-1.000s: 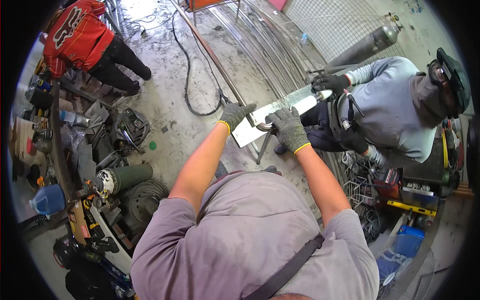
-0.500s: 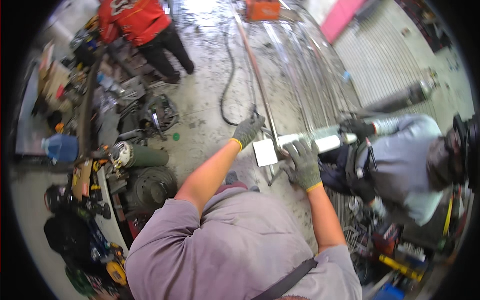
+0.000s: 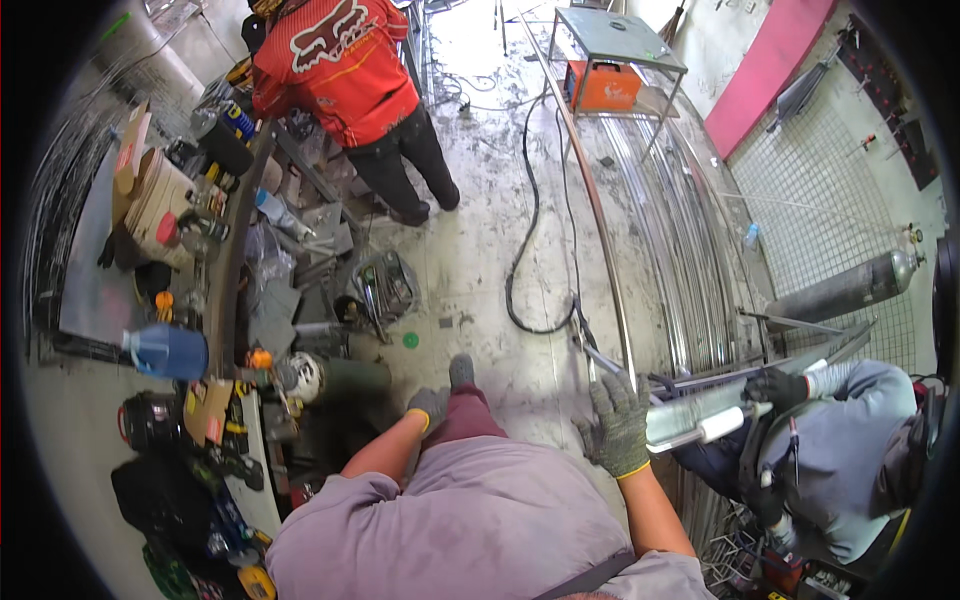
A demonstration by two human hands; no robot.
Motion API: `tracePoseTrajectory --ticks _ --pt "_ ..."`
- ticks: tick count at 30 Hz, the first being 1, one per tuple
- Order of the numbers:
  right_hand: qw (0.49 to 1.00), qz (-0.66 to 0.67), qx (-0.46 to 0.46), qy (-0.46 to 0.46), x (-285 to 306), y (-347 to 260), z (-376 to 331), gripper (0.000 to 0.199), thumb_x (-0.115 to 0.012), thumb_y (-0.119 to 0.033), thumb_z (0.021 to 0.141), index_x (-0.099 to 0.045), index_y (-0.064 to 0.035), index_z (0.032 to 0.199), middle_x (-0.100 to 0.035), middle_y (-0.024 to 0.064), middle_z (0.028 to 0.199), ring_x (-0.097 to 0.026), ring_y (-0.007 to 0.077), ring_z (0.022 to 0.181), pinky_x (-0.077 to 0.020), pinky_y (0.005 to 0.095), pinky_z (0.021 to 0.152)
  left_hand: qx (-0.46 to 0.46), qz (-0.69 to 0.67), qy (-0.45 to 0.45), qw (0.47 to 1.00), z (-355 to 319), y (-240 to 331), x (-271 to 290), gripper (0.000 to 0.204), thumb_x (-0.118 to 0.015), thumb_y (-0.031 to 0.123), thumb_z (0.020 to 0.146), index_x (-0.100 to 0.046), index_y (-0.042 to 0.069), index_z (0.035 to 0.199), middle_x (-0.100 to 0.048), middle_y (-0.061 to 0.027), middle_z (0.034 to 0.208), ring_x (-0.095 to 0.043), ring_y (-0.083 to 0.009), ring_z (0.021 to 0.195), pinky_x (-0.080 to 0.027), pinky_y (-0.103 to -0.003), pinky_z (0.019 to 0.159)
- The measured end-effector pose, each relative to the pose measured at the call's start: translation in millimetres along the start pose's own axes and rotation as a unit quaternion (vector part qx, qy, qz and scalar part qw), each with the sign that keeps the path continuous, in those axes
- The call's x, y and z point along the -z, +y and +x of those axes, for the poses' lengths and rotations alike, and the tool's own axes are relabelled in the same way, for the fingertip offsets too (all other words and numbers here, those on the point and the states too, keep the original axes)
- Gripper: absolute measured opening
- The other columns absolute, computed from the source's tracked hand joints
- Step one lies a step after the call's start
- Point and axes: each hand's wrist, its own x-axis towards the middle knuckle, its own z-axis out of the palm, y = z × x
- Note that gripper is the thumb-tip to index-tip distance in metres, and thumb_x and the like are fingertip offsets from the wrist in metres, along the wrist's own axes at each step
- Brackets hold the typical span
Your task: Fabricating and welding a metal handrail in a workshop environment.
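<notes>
My right hand (image 3: pixel 615 425), in a grey glove with a yellow cuff, is open with its fingers stretched forward and slightly apart. It lies over or right beside the near end of a long brown metal tube (image 3: pixel 590 185); contact is unclear. A pale handle-like piece (image 3: pixel 597 358) on a dark cable (image 3: pixel 527 200) lies just ahead of those fingers. My left hand (image 3: pixel 430 405), gloved the same way, is low beside my leg, its fingers too small and partly hidden to read. Right of my right hand, a co-worker's dark-gloved hand (image 3: pixel 778 385) is at a long grey metal piece with a white roller (image 3: pixel 720 425).
A person in a red shirt (image 3: pixel 345 75) stands at the cluttered bench on the left. Long metal bars (image 3: pixel 680 250) lie on the floor, near a gas cylinder (image 3: pixel 850 285). An orange machine (image 3: pixel 603 86) sits under a small metal table (image 3: pixel 620 38). A green cylinder (image 3: pixel 355 385) lies left.
My left hand has drawn back from near the cable to beside my leg. The white plate next to my right hand is no longer seen there. The view has shifted.
</notes>
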Motion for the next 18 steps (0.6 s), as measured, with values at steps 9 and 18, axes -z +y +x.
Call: tracePoseTrajectory --ticks 9,18 --pt "0.985 0.004 -0.041 -0.168 -67 -27 145 0.079 -0.084 -0.032 0.078 -0.054 -0.0095 0.148 -0.053 0.0189 0.145 -0.046 0.0442 0.14 -0.031 0.0646 0.119 0.142 -0.16 0.083 0.973 61 -136 110 0.085 -0.055 0.067 0.092 -0.063 -0.004 0.138 -0.061 -0.0316 0.143 -0.06 -0.0405 0.135 -0.046 -0.044 0.115" --pt "0.985 -0.061 -0.049 -0.154 -113 24 280 0.072 -0.081 -0.035 0.082 -0.055 -0.0084 0.144 -0.054 0.0211 0.145 -0.046 0.0443 0.14 -0.0308 0.0653 0.118 -0.041 -0.134 0.149 0.979 188 -92 306 0.061 -0.066 0.052 0.09 -0.072 0.002 0.124 -0.072 -0.028 0.122 -0.069 -0.0421 0.117 -0.053 -0.047 0.101"
